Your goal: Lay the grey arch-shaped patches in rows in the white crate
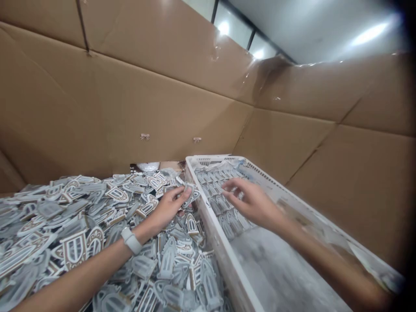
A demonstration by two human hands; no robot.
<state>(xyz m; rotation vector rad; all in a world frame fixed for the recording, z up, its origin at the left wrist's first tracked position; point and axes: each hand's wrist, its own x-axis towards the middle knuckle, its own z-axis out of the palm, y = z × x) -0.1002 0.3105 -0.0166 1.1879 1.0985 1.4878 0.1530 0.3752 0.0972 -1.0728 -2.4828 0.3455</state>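
My left hand (172, 206), with a pale band on its wrist, pinches a small grey-white arched piece (191, 193) beside the crate's left wall. Under my left arm lies a large heap of similar arched pieces (74, 249), some with brown and white patterned faces. Over the white plastic crate (224, 251) hovers my right hand (242, 197), fingers apart and slightly curled, with nothing seen between them. Rows of grey arched pieces (229, 221) stand close together in the crate's far part, below and left of my right hand.
Tall cardboard walls (130, 95) rise behind the heap and along the crate's right side. Translucent sheeting (276, 268) lies in the crate's near part. Two small pink clips (144, 137) are on the far cardboard.
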